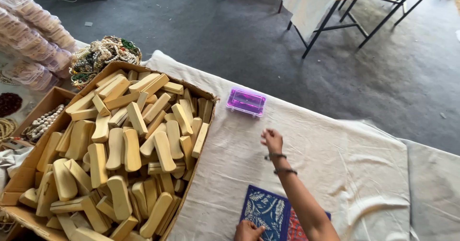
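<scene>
**Hands over cloth-covered table, beside box of wooden pieces**

Grey floor surrounds a table (364, 174) draped in pale cloth. Large cardboard box (28, 174), full of light wooden pieces (129, 150), sits at the table's left. Blue patterned fabric (268, 211) lies at the near edge. Small purple plastic case (246, 101) rests farther out, apart from both hands. Right hand (272, 139), loosely curled, empty, hovers over bare cloth. Left hand (248, 231) presses on the fabric's corner; whether it grips cannot be told.
</scene>
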